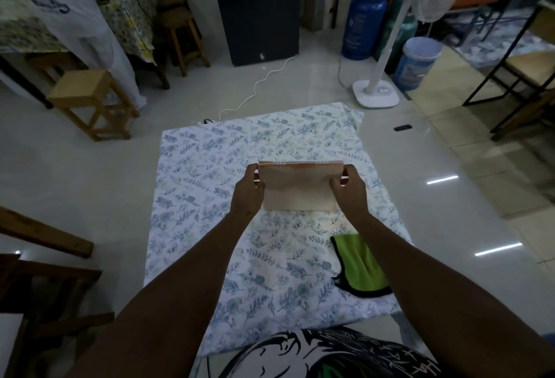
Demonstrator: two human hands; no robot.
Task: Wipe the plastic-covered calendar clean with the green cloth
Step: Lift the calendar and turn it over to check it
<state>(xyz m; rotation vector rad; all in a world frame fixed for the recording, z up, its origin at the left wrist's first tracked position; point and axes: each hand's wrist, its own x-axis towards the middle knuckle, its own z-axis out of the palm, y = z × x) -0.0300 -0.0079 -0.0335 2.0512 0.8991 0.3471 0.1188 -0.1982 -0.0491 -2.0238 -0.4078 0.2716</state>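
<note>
A tan desk calendar [298,186] with a wire binding along its top edge is held upright over the floral sheet [210,167], its plain back toward me. My left hand [247,191] grips its left edge. My right hand [350,186] grips its right edge. The green cloth [357,260], edged in black, lies flat on the sheet below and to the right of the calendar, partly under my right forearm. Neither hand touches the cloth.
The sheet covers a patch of glossy tiled floor. Wooden stools [90,101] stand at the left, a white standing fan [377,93] at the back right with blue gas cylinders [365,17] behind it. A white cable [258,86] runs to the sheet's far edge. A small black object [402,127] lies on the floor.
</note>
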